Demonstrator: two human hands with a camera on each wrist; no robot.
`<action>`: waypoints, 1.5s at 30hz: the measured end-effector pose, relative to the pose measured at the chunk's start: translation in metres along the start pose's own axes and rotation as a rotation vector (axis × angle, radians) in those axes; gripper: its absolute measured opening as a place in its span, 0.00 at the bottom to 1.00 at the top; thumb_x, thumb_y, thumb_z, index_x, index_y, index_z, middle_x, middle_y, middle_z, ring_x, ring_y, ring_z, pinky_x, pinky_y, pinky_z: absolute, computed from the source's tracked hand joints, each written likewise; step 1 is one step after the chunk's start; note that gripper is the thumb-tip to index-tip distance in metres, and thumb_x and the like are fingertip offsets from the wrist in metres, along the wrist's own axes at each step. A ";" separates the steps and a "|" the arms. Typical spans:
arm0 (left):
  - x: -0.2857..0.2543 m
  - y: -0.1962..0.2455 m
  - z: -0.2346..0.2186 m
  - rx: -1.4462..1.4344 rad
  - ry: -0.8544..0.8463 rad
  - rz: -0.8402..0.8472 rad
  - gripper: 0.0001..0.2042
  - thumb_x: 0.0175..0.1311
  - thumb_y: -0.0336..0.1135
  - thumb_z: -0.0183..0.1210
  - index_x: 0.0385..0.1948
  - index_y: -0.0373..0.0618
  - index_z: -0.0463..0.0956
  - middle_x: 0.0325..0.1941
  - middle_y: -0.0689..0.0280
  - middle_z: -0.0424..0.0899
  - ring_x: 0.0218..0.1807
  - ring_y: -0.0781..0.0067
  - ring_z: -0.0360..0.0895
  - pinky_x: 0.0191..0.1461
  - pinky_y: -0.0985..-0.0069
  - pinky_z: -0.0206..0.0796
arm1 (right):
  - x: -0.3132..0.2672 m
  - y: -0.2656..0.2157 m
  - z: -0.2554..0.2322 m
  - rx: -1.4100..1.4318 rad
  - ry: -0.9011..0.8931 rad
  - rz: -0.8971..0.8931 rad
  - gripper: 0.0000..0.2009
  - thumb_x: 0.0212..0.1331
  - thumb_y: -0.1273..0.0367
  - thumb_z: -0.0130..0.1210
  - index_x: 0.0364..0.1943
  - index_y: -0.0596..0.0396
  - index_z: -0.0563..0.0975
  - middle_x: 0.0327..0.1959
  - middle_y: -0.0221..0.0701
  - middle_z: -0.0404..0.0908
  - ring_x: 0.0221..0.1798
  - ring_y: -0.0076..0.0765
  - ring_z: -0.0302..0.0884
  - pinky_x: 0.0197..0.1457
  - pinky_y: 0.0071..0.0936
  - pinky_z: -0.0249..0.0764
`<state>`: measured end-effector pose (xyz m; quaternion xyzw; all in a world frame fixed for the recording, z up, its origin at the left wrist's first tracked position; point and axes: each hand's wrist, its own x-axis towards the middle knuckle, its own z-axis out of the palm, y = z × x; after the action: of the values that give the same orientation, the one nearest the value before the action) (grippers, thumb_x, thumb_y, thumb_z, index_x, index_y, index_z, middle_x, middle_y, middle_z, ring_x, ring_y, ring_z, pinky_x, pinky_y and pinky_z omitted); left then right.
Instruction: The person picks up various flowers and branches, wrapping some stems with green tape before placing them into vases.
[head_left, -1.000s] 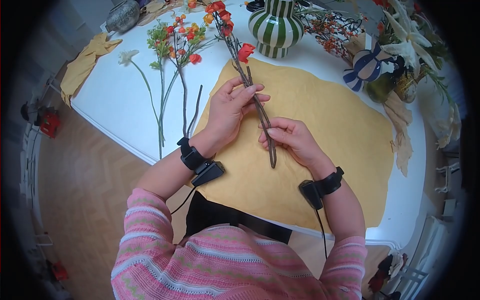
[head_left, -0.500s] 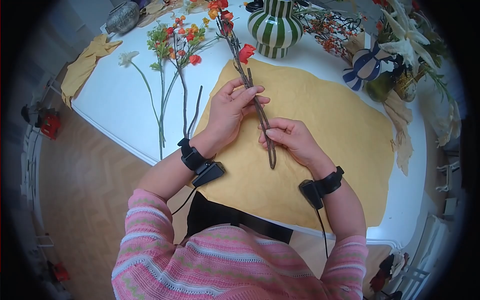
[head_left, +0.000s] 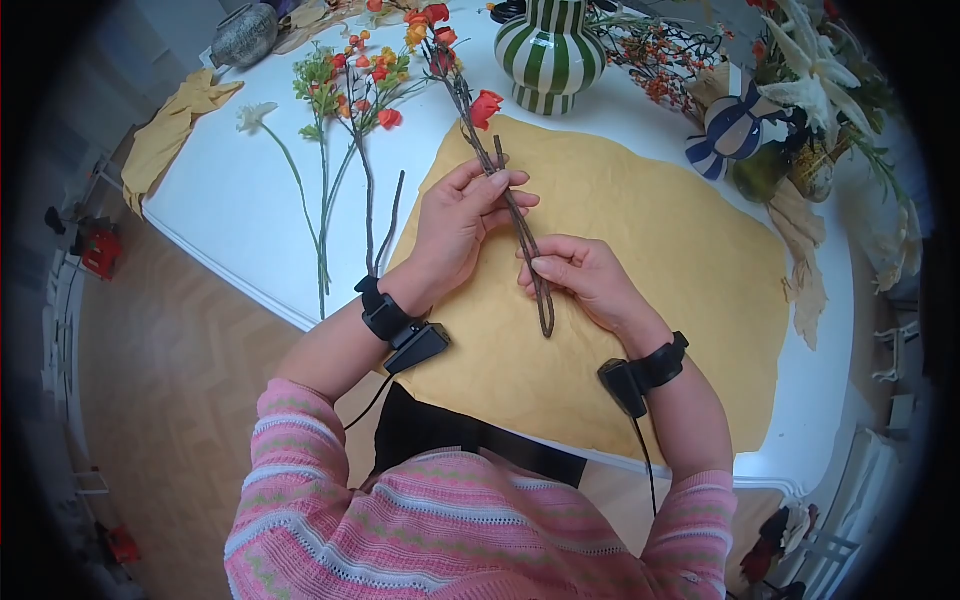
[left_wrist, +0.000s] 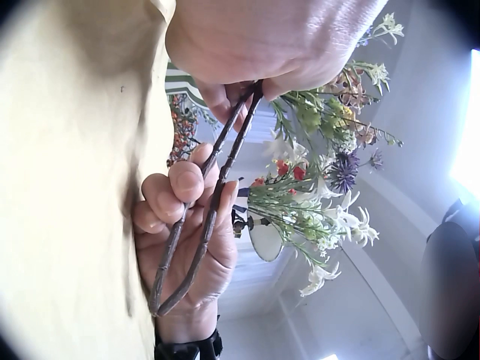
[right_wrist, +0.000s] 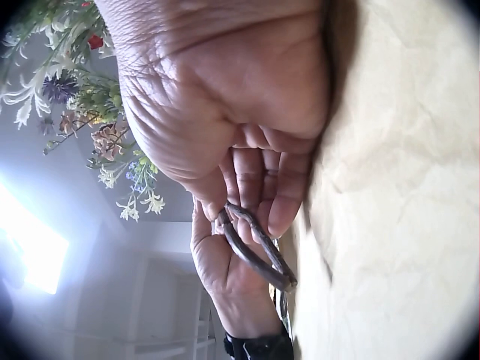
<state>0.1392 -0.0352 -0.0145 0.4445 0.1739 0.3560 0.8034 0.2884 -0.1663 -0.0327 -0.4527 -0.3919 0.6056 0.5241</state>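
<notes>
A brown flower stem (head_left: 520,225), bent back on itself at its lower end, is held above the yellow paper (head_left: 660,300). The left hand (head_left: 455,220) pinches it around its middle, below a red bloom (head_left: 484,108). Lower down, the right hand (head_left: 590,280) pinches the stem near the bend, thumb on top. In the left wrist view two strands of the stem (left_wrist: 206,232) run side by side and meet in a loop; the right hand (left_wrist: 184,225) has its fingertips on them. The right wrist view shows the looped end (right_wrist: 255,259) sticking out past the fingers.
Left of the paper lie a white flower (head_left: 257,115), green stems and a branch with orange blooms (head_left: 368,150). Behind stand a green-striped vase (head_left: 550,60) and a grey vase (head_left: 245,35). A blue-striped vase (head_left: 730,135) and white flowers (head_left: 820,80) are at the right.
The flowered top of the held stem has shifted slightly to the left. Both hands keep their grip in nearly the same place.
</notes>
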 end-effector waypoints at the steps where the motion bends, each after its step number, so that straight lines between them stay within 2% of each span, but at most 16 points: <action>1: 0.000 0.000 0.000 0.002 -0.001 -0.002 0.15 0.68 0.32 0.55 0.52 0.36 0.68 0.48 0.58 0.79 0.46 0.66 0.81 0.50 0.71 0.74 | 0.000 0.000 0.000 0.003 -0.003 0.000 0.14 0.65 0.67 0.54 0.49 0.64 0.76 0.37 0.31 0.81 0.39 0.23 0.78 0.48 0.21 0.75; 16: -0.001 0.001 -0.002 -0.011 -0.027 -0.003 0.18 0.70 0.33 0.52 0.58 0.35 0.66 0.48 0.58 0.79 0.46 0.66 0.80 0.50 0.71 0.73 | -0.001 -0.002 0.002 0.016 0.028 -0.006 0.14 0.63 0.69 0.57 0.47 0.65 0.76 0.35 0.31 0.81 0.38 0.22 0.78 0.45 0.20 0.75; 29: -0.001 0.000 -0.004 -0.038 -0.046 0.008 0.17 0.70 0.33 0.51 0.57 0.36 0.67 0.48 0.57 0.79 0.45 0.65 0.80 0.51 0.69 0.73 | -0.001 -0.002 0.002 0.053 0.037 -0.013 0.15 0.61 0.69 0.58 0.48 0.66 0.75 0.35 0.32 0.81 0.37 0.23 0.78 0.45 0.20 0.75; 45: -0.003 0.001 0.001 0.008 -0.010 0.027 0.16 0.69 0.32 0.53 0.55 0.38 0.68 0.47 0.60 0.80 0.45 0.67 0.80 0.49 0.70 0.73 | -0.001 -0.001 0.001 0.048 0.027 -0.037 0.15 0.63 0.68 0.56 0.49 0.65 0.75 0.35 0.32 0.81 0.37 0.24 0.78 0.45 0.22 0.76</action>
<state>0.1371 -0.0372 -0.0131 0.4517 0.1653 0.3642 0.7975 0.2880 -0.1676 -0.0311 -0.4408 -0.3784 0.5990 0.5511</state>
